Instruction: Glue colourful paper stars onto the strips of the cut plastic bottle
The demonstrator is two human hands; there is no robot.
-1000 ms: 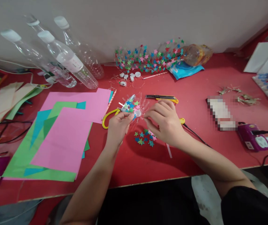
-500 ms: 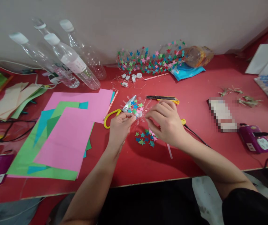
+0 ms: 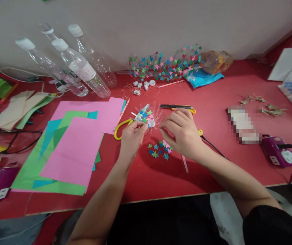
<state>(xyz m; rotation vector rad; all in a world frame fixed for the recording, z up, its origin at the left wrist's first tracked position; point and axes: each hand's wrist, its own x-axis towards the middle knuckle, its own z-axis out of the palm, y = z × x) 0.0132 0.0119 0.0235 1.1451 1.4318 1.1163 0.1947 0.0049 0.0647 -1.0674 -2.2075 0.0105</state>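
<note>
Star-studded plastic piece point(image 3: 150, 116) between my hands, above the red table point(image 3: 146, 180): my left fingertips pinch its near edge, probably to steady it without covering the stars. My right hand point(image 3: 183, 132) curls just beside it (whether it grips anything, I can't tell). Loose stars point(image 3: 156, 147) lie nearer me, within easy reach, scissors point(image 3: 127, 121) by my left hand point(image 3: 133, 137), cutter point(image 3: 179, 107) beyond my right.
</note>
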